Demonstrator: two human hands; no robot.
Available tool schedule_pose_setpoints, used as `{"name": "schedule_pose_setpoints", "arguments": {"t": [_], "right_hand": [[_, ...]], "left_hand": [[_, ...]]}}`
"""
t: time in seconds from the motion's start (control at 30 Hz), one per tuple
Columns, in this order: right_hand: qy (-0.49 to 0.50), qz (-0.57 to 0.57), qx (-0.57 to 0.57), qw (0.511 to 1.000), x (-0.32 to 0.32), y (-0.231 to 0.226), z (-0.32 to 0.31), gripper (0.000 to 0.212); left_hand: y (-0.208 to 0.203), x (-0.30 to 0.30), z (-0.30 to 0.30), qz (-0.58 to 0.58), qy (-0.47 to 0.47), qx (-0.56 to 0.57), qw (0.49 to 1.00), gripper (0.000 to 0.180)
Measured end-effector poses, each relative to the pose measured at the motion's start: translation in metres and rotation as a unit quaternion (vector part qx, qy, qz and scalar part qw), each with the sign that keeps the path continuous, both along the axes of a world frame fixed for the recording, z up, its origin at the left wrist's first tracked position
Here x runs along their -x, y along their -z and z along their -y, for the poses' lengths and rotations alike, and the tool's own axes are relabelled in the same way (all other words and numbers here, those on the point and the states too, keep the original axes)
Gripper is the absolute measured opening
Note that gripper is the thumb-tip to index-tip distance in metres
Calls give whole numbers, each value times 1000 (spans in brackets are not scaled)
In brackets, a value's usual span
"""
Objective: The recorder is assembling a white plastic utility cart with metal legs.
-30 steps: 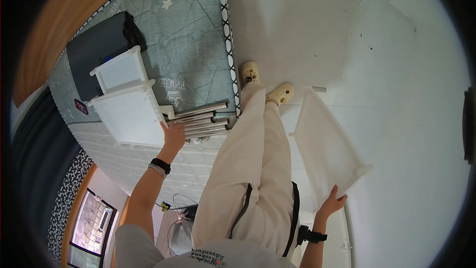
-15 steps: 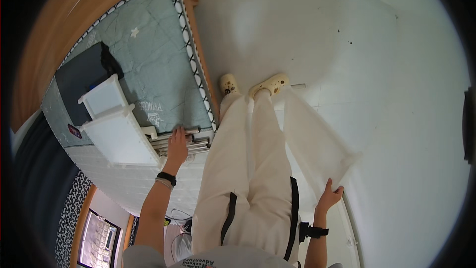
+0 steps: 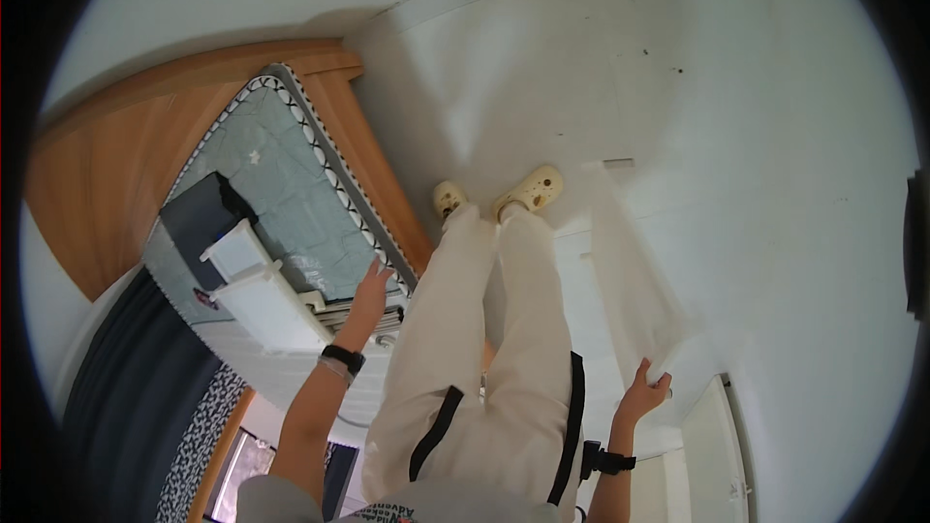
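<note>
Head view, the only one: your left hand [image 3: 372,289] has moved, over the last second, from the corner of the larger tray [image 3: 271,308] on the bed [image 3: 291,169], across the metal tubes [image 3: 336,313], to the patterned trim [image 3: 334,172] at the bed's edge. Its fingers lie close together, but you cannot tell from here whether they grip anything or touch the trim. Your right hand [image 3: 644,391] stays clamped on the near end of the long white panel [image 3: 635,276], which slants away beside your right leg; whether its far end rests on the floor is unclear. For the work, this change means that the larger tray lies free of your left hand while the panel remains held on the right. The tubes lie bundled beside that tray; the smaller tray [image 3: 237,250] adjoins it, with the dark case [image 3: 201,215] just beyond. As to writing, note the printed lettering on your shirt [image 3: 392,511], cut off by the lower rim, and a pale, blurred print [image 3: 305,269] on the bed cover. No maker's label can be made out on the panel, trays or tubes.
</note>
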State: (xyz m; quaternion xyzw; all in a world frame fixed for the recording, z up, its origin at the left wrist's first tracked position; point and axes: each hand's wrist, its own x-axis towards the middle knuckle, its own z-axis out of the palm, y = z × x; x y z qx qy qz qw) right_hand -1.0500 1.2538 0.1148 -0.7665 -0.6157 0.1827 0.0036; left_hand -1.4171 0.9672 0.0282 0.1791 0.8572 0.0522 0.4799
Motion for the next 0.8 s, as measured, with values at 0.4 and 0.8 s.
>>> {"name": "schedule_pose_setpoints", "arguments": {"t": [0.4,0.8], "right_hand": [[213,130,-69,966,22,-12,10,45],[359,42,-119,925,139,-46,0,46]], "left_hand": [[17,121,-95,22,206,13,978,22],[38,285,-137,-41,625,30,779,41]]}}
